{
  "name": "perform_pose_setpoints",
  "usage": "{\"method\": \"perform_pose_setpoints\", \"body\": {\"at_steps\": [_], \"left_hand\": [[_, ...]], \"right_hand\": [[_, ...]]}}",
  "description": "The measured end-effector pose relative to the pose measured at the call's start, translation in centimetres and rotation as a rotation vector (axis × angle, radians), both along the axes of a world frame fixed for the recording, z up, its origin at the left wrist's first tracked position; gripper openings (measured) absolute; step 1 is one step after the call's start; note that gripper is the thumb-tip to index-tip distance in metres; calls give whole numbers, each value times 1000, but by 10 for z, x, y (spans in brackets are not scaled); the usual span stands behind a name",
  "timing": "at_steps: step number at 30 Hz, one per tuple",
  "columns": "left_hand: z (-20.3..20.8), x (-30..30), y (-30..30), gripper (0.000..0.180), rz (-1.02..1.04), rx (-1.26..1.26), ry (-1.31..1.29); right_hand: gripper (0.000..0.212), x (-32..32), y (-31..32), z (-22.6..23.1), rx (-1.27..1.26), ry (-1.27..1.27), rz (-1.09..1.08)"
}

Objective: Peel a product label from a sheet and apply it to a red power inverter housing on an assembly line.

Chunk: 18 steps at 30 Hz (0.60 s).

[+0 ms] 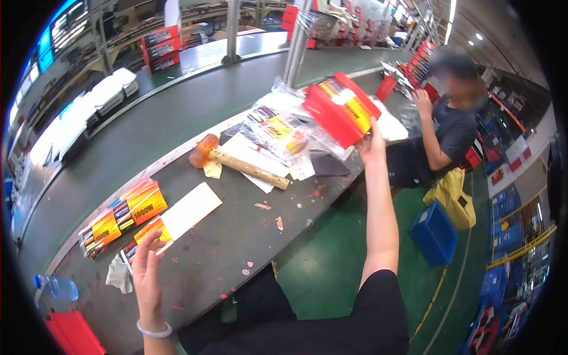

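Note:
My right arm reaches out to the far right of the bench, where my right hand grips a red box with a yellow and orange printed label by its near corner, tilted in the air. My left hand, a pale bangle on its wrist, is raised by the near left of the bench with its fingers apart. Just beyond its fingertips lies a printed cardboard sleeve with a white panel. Stacks of similar orange and black printed sleeves sit farther left.
A mallet with an amber head lies mid-bench beside papers and clear plastic wrap. At left are a water bottle and a red piece. A co-worker sits at right, near a blue crate and yellow bag. A conveyor runs behind.

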<state>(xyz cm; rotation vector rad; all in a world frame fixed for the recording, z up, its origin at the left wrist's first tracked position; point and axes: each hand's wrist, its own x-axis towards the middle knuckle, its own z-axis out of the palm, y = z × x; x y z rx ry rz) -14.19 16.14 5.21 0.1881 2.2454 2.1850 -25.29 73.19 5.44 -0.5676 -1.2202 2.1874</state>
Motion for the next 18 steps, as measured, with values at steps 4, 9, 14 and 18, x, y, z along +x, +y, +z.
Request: {"method": "perform_pose_setpoints", "body": {"at_steps": [4, 9, 14, 18], "left_hand": [[-4, 17, -34, 37, 219, 11, -5], [-3, 28, -67, 34, 405, 66, 40], [0, 54, -110, 33, 681, -15, 141], [-21, 44, -155, 37, 823, -86, 155]], "right_hand": [[73, -65, 76, -5, -78, 85, -10], [53, -93, 137, -37, 38, 7, -190], [58, -90, 57, -24, 178, -298, -295], [53, -53, 59, 23, 543, -439, -745]]}}
